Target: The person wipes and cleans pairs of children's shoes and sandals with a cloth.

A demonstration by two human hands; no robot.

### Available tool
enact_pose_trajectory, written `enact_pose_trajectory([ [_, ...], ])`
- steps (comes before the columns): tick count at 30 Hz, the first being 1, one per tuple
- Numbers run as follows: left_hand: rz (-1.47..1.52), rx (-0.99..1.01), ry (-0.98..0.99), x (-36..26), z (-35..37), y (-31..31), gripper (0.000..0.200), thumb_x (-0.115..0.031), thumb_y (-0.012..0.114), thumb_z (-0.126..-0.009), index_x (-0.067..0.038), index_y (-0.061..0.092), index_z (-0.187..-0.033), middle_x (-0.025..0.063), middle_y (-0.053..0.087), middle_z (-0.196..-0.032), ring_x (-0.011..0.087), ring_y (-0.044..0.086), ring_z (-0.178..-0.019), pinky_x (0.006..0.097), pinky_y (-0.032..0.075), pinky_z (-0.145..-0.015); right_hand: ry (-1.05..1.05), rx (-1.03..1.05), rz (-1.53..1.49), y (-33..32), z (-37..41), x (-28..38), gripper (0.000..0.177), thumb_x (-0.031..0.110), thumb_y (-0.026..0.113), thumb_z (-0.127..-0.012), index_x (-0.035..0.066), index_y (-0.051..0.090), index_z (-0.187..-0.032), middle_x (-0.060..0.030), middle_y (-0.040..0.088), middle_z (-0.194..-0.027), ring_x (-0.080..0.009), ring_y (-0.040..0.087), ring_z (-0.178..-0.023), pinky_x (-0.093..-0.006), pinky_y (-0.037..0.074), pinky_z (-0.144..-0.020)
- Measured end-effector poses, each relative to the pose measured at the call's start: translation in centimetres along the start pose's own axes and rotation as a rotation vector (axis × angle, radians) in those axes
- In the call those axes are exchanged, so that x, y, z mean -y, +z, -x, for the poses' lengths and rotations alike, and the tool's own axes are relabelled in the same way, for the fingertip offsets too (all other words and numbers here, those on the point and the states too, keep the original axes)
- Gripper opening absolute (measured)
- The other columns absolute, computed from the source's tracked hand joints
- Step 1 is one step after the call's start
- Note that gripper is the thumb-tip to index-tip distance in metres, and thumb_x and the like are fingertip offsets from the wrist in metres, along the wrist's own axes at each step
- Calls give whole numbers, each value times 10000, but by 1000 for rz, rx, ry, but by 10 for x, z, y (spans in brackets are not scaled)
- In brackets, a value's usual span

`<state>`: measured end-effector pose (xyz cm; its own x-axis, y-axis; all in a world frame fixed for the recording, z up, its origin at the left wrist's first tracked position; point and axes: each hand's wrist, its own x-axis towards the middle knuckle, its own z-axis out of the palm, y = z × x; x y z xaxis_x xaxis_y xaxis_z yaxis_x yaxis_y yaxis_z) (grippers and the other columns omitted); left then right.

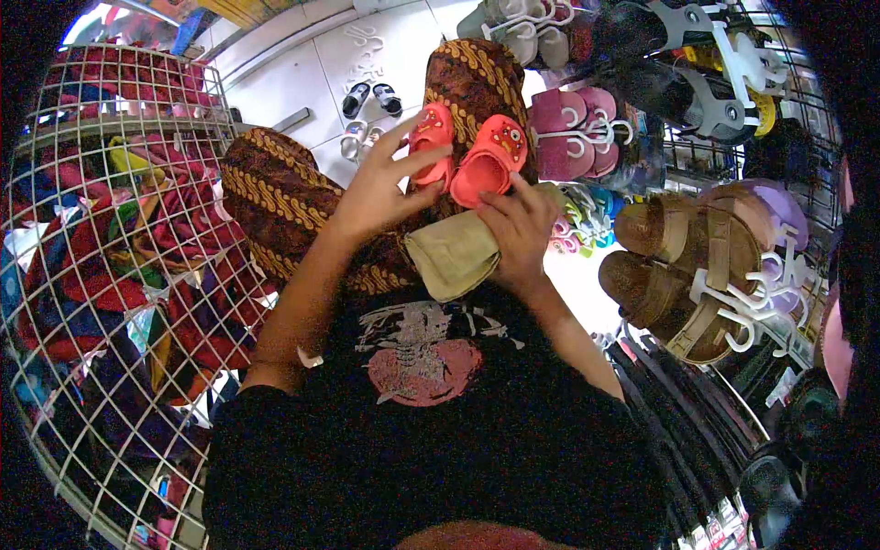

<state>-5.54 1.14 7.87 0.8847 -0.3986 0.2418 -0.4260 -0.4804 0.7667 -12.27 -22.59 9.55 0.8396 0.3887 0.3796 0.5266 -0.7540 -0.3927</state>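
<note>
Two small coral-red clogs with little decorations on their tops are held up side by side above my lap. My left hand (pixel 385 179) grips the left clog (pixel 431 147), its fingers reaching across the opening. The right clog (pixel 490 160) has its heel edge pinched by my right hand (pixel 522 220). A folded beige cloth (pixel 454 255) lies just below the clogs, against my right hand. Brown patterned fabric (pixel 284 197) covers my legs under both hands.
A wire grid (pixel 119 229) with colourful cloth behind it stands at the left. Brown sandals (pixel 678 266), pink slippers (pixel 573 133) and dark belts (pixel 678 412) hang at the right. Black sandals (pixel 371 99) and white hangers (pixel 367 55) lie on the tiled floor.
</note>
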Motion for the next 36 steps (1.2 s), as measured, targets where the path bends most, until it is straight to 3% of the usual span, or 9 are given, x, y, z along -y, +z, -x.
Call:
enact_pose_trajectory([
  [2, -35, 48, -49, 0, 0, -5, 530, -159, 766, -771, -134, 648, -1287, 183, 506, -1430, 347, 533, -1256, 432, 443, -1032, 10, 12, -4, -1, 2, -1, 276, 227, 592, -815, 111, 702, -1039, -74, 661, -1185, -321, 451, -1311, -537, 340, -993],
  [3, -78, 23, 8, 0, 1, -9, 501, -190, 730, -841, -84, 608, -1316, 173, 599, -1327, 328, 576, -1190, 411, 471, -987, 15, 15, -3, -1, 2, 0, 272, 223, 588, -819, 110, 704, -1038, -75, 662, -1184, -322, 451, -1311, -539, 338, -998],
  [6, -54, -36, -139, -4, 0, -10, 425, -217, 718, -882, -80, 638, -1276, 161, 664, -1222, 304, 635, -1061, 386, 503, -907, 24, 26, -18, -4, 2, 0, 267, 220, 587, -821, 112, 707, -1034, -75, 667, -1174, -321, 444, -1317, -542, 331, -1010],
  [9, 156, -121, -198, 5, -6, -2, 383, -225, 704, -908, -70, 656, -1255, 144, 711, -1110, 262, 665, -939, 350, 516, -837, 22, 25, -22, -5, 0, 0, 272, 225, 592, -816, 113, 708, -1035, -76, 666, -1171, -323, 439, -1319, -545, 327, -1016],
  [12, 180, -6, -299, 15, -9, -6, 369, -205, 709, -903, -53, 668, -1237, 133, 722, -1084, 227, 673, -920, 331, 520, -801, 30, 19, -24, -5, 0, 1, 279, 231, 595, -811, 114, 706, -1039, -73, 664, -1173, -327, 441, -1314, -548, 327, -1013],
  [21, 430, 57, -208, 35, -5, -4, 317, -180, 641, -965, -46, 657, -1253, 116, 673, -1201, 177, 620, -1081, 311, 461, -987, -13, -49, 1, -3, -2, 2, 251, 235, 596, -810, 115, 686, -1011, -65, 656, -1178, -325, 461, -1284, -540, 341, -991],
  [24, 527, 145, -282, 40, -8, -7, 309, -178, 632, -972, -59, 660, -1255, 96, 662, -1153, 173, 593, -1124, 302, 450, -993, -23, -55, 21, 2, 1, 0, 251, 235, 597, -804, 117, 685, -1007, -66, 659, -1155, -321, 471, -1276, -539, 344, -981],
  [30, 488, 269, -271, 51, -15, -10, 273, -197, 610, -991, -74, 678, -1225, 73, 630, -1055, 157, 583, -1091, 304, 481, -950, -35, -65, 25, 4, 1, -3, 267, 242, 602, -786, 122, 686, -1010, -63, 663, -1129, -322, 489, -1256, -532, 352, -957],
  [36, 480, 157, -293, 49, -21, 4, 271, -260, 615, -990, -52, 682, -1150, 74, 631, -1051, 159, 615, -1015, 314, 524, -877, 4, -40, 9, 2, -1, 1, 281, 229, 619, -776, 113, 685, -1023, -70, 659, -1148, -330, 480, -1262, -545, 353, -961],
])
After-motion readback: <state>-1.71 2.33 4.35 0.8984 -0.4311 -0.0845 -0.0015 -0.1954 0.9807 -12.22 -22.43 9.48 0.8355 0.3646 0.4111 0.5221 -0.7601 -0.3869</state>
